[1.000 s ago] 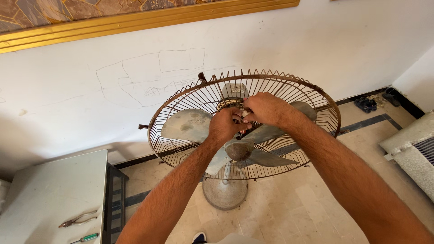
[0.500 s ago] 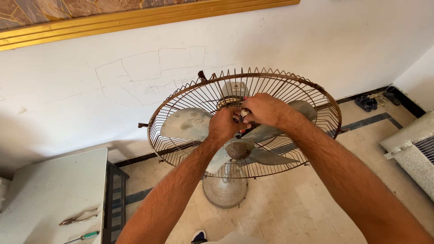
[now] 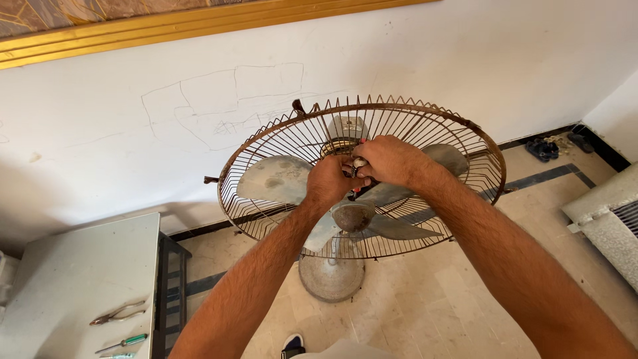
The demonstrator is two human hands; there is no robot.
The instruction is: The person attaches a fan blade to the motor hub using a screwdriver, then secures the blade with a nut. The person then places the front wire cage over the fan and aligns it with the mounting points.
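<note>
Rusty fan guard (image 3: 399, 219) encircles both hands' grip w/ small part (image 3: 359, 162).

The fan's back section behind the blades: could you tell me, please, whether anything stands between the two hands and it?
Nothing visible does. The left hand and right hand are already inside the open wire guard, fingers closed on a small part above the blade hub. The blades lie beside and below the hands, not across them.
</note>
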